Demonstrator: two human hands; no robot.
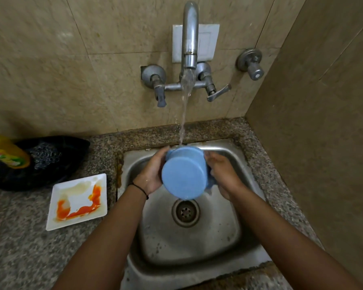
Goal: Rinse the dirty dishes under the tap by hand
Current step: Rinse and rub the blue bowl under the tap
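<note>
Blue cup (183, 176) under tap (190, 38); bottle (6, 151) label unreadable.

Round blue plastic mug (183, 176) is looking matt, smooth; square steel sink (197, 248) is showing dull, spotted metal; speckled granite counter (29, 252) is looking rough-grained; square white plate (77, 197) is shining glossy.

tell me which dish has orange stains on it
The white square plate on the counter left of the sink: orange smears cover it. The blue cup, held under the tap, shows none.
</note>
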